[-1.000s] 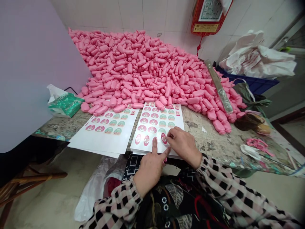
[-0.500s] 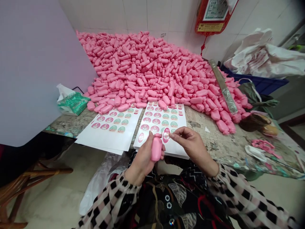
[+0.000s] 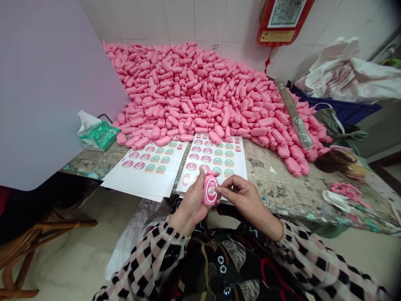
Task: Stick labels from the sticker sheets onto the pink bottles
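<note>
My left hand is closed around a small pink bottle, held upright above the table's front edge. An oval pink-and-white sticker lies over the bottle's front face. The fingers of my right hand are pinched at the sticker's right edge. Just behind my hands is a white sheet of stickers with rows of pink and green labels. To its left lies a second stack of sticker sheets.
A large heap of pink bottles covers the back of the table. A wrapped bar rests on its right side. At the left is a green tissue pack; at the right, a blue crate and pink strips.
My right hand has carried the oval sticker left and down onto the bottle's front. The bottle has shifted slightly right in my left hand.
</note>
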Available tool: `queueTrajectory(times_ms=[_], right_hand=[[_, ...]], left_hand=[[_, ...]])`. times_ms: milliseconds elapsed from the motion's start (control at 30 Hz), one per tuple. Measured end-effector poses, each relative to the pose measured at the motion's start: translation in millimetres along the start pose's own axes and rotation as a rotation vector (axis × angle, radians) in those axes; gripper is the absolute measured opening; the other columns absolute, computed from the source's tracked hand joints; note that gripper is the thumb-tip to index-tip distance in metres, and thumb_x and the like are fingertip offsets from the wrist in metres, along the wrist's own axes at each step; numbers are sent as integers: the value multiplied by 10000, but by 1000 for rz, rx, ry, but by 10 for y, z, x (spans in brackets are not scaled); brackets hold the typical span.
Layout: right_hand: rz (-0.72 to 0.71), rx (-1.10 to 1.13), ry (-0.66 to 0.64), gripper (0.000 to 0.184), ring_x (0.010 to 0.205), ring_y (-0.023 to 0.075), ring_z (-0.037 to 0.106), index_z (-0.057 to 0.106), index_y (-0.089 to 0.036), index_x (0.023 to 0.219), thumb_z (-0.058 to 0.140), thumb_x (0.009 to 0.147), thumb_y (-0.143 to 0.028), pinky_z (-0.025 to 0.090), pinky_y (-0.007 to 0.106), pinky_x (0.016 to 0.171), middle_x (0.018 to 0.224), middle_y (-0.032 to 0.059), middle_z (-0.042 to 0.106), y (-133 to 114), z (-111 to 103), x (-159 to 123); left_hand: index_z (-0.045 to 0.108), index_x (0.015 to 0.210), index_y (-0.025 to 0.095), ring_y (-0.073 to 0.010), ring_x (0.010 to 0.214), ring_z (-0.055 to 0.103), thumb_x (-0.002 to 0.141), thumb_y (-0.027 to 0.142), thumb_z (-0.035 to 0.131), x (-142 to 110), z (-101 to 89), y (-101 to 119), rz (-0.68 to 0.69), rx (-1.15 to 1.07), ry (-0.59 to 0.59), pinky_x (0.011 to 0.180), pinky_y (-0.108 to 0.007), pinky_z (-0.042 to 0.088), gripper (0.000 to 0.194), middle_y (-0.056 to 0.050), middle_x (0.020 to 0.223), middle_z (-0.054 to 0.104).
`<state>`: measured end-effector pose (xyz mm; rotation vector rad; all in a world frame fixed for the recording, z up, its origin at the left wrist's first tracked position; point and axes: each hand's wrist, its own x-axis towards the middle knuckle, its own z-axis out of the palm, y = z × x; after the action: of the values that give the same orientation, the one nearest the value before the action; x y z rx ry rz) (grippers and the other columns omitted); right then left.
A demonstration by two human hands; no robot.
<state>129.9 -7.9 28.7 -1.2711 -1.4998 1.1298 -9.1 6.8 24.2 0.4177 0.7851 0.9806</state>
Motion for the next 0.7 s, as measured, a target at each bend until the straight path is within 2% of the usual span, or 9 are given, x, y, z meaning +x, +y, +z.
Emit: queueTrajectory(times_ms=[133, 267, 400, 500, 600, 700], right_hand=[[-16, -35, -4, 237, 618, 138, 574, 577, -198, 727, 635, 761, -425, 448, 270, 593, 698, -2, 626, 60, 16, -8], [-87, -187, 27, 227, 634, 143, 572, 586, -208, 740, 599, 789, -429, 439, 268, 594, 698, -1, 620, 112, -20, -22], [-236, -568, 30, 187, 698, 142, 564, 621, -217, 775, 561, 827, -386, 404, 262, 634, 751, 8, 608, 45, -87, -96], [-282, -779, 79, 225, 754, 160, 566, 635, -222, 820, 555, 823, -432, 392, 268, 658, 784, 23, 611, 2, -134, -151], [-218, -748, 105, 272, 735, 147, 579, 633, -231, 875, 566, 799, -484, 411, 251, 637, 824, 15, 626, 102, -290, -120], [-139, -739, 203, 259, 729, 148, 591, 637, -234, 914, 564, 794, -451, 436, 259, 654, 872, 17, 639, 350, -724, 6]], left_hand=[[561, 1086, 147, -101, 492, 526, 810, 584, 462, -13, 3, -15, 5, 25, -9, 430, -214, 451, 526, 11, 625, 508], [493, 1146, 183, -132, 556, 578, 780, 645, 442, -81, -13, 16, -37, 122, -115, 493, -263, 497, 592, -5, 673, 553], [436, 1139, 211, -101, 530, 558, 720, 387, 685, -151, -71, 56, -63, 325, -193, 475, -211, 452, 518, 22, 706, 560], [422, 1139, 208, -83, 490, 515, 749, 340, 654, -237, -162, 76, -68, 386, -201, 436, -192, 390, 472, 9, 721, 578], [444, 1136, 213, -69, 468, 458, 727, 333, 659, -384, -364, 76, -82, 471, -106, 416, -177, 329, 477, 22, 689, 567], [543, 963, 184, -68, 461, 423, 650, 388, 696, -552, -733, 16, -87, 677, 108, 423, -178, 311, 404, 54, 587, 499]])
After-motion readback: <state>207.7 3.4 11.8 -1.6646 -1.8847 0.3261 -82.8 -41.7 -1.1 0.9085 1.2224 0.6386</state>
